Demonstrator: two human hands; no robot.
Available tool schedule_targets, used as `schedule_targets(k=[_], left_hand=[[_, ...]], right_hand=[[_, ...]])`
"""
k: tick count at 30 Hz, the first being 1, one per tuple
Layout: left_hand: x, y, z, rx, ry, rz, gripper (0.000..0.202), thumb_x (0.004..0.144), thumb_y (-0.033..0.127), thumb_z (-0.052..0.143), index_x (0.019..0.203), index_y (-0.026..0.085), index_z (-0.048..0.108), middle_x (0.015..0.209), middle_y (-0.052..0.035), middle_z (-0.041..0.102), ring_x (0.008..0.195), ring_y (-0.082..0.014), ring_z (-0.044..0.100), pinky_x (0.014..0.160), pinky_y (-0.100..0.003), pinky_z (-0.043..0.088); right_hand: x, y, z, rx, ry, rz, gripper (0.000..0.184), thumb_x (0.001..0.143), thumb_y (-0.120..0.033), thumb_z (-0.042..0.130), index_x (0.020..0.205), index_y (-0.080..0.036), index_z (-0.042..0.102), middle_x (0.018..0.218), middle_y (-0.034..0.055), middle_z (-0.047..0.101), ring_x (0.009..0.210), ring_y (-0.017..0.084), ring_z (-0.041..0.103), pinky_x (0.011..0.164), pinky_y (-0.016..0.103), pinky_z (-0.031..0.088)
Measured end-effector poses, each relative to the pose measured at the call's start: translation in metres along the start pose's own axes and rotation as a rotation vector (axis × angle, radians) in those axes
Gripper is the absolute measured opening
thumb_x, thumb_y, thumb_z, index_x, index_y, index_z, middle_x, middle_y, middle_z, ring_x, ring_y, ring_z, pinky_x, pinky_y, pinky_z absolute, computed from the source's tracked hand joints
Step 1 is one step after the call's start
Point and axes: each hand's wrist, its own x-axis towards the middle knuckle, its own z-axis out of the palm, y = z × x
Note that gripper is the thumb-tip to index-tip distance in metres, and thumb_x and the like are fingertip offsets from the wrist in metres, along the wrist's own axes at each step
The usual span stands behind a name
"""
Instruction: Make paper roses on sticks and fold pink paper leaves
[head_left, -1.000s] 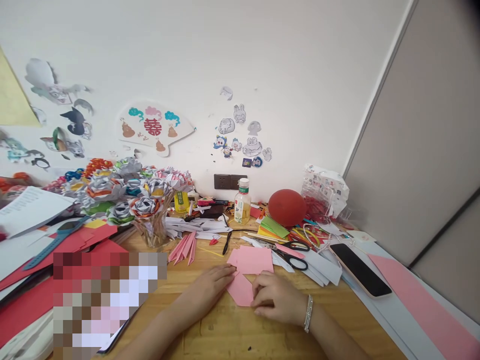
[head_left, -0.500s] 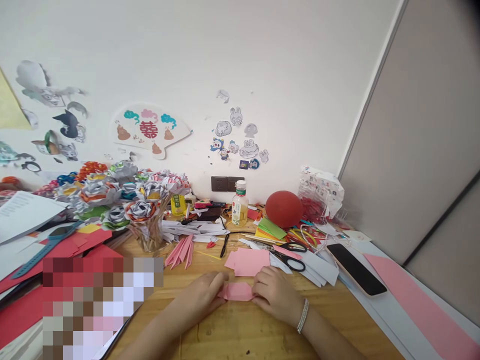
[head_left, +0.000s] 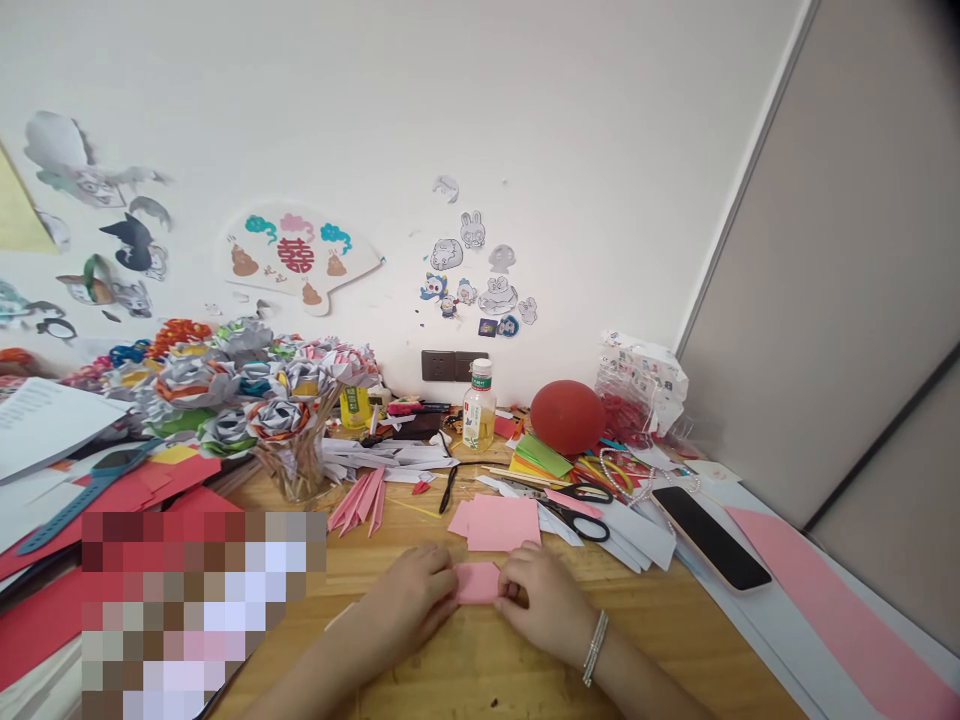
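A small folded pink paper (head_left: pixel 478 582) lies on the wooden desk (head_left: pixel 480 670) between my two hands. My left hand (head_left: pixel 411 595) pinches its left end with curled fingers. My right hand (head_left: pixel 541 600), with a bead bracelet on the wrist, presses and grips its right end, fingers bent. Just behind the folded piece lies a stack of flat pink paper squares (head_left: pixel 499 522).
Black scissors (head_left: pixel 581 518) and white paper strips lie right of the pink stack, with a phone (head_left: pixel 709 536) and a long pink sheet (head_left: pixel 847 612) further right. Paper roses in a glass (head_left: pixel 289 440), pink folded strips (head_left: pixel 361 500), a bottle (head_left: pixel 477 404) and a red ball (head_left: pixel 568 416) stand behind.
The pink paper went from a larger flat shape to a narrow folded strip, and both hands closed in toward each other on it. The view shifted slightly.
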Motion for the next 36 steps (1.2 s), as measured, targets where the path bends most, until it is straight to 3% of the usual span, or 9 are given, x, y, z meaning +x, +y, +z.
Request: schedule_targets(k=[9,17,19,22,25,28,31,36], left_hand=[[0.007,0.010,-0.001,-0.104,-0.010,-0.354,0.011,0.081,0.016,0.052,0.077,0.018,0.063,0.086,-0.0053,0.063,0.086,-0.0213,0.056,0.074,-0.030,0.041],[0.010,0.015,0.005,-0.041,0.012,-0.483,0.011,0.079,0.023,0.052,0.073,0.019,0.060,0.083,-0.0056,0.063,0.084,-0.0220,0.056,0.072,-0.030,0.038],[0.009,0.015,0.004,-0.040,0.029,-0.499,0.009,0.078,0.024,0.052,0.075,0.019,0.059,0.082,-0.0051,0.063,0.082,-0.0219,0.056,0.071,-0.030,0.038],[0.008,0.013,0.003,-0.062,0.025,-0.484,0.008,0.077,0.024,0.053,0.073,0.019,0.058,0.084,-0.0047,0.062,0.083,-0.0221,0.056,0.071,-0.030,0.038],[0.007,0.011,0.003,-0.080,0.017,-0.472,0.010,0.077,0.026,0.054,0.071,0.019,0.059,0.085,-0.0047,0.062,0.086,-0.0228,0.056,0.071,-0.030,0.038],[0.007,0.012,0.004,-0.082,0.025,-0.470,0.009,0.077,0.025,0.054,0.072,0.019,0.060,0.086,-0.0049,0.062,0.087,-0.0231,0.056,0.072,-0.030,0.038],[0.006,0.013,0.004,-0.078,0.030,-0.473,0.010,0.078,0.024,0.053,0.072,0.019,0.060,0.085,-0.0051,0.061,0.086,-0.0231,0.056,0.072,-0.031,0.038],[0.005,0.011,0.003,-0.105,0.049,-0.469,0.011,0.077,0.026,0.056,0.069,0.019,0.059,0.081,-0.0038,0.061,0.083,-0.0220,0.056,0.070,-0.030,0.038]], right_hand=[[0.004,-0.004,0.010,0.022,0.071,0.160,0.014,0.070,-0.012,0.060,0.059,-0.018,0.053,0.065,-0.0017,0.058,0.070,0.014,0.050,0.066,0.024,0.031],[0.003,-0.008,0.011,-0.078,0.070,0.212,0.012,0.074,-0.014,0.058,0.064,-0.018,0.055,0.071,-0.0009,0.059,0.074,0.015,0.050,0.068,0.026,0.031],[0.001,-0.009,0.011,-0.112,0.068,0.163,0.006,0.078,-0.014,0.058,0.074,-0.018,0.059,0.077,-0.0004,0.060,0.078,0.016,0.051,0.071,0.026,0.032],[-0.001,-0.010,0.014,-0.244,0.058,-0.076,0.011,0.088,-0.019,0.056,0.092,-0.025,0.064,0.084,0.0002,0.059,0.083,0.017,0.049,0.072,0.028,0.031],[0.000,-0.010,0.019,-0.387,0.066,-0.246,0.018,0.094,-0.031,0.049,0.093,-0.028,0.067,0.078,0.0013,0.057,0.079,0.018,0.046,0.067,0.030,0.029],[0.001,-0.009,0.014,-0.428,0.026,-0.282,0.023,0.095,-0.032,0.045,0.094,-0.028,0.068,0.076,0.0022,0.056,0.076,0.018,0.045,0.064,0.030,0.028],[-0.002,-0.008,-0.004,-0.418,-0.111,-0.305,0.025,0.089,-0.023,0.052,0.108,-0.033,0.064,0.079,0.0024,0.058,0.078,0.019,0.046,0.066,0.031,0.028],[-0.008,-0.003,-0.031,-0.396,-0.265,-0.204,0.037,0.082,-0.016,0.053,0.110,-0.036,0.065,0.080,0.0027,0.063,0.078,0.020,0.049,0.069,0.033,0.030]])
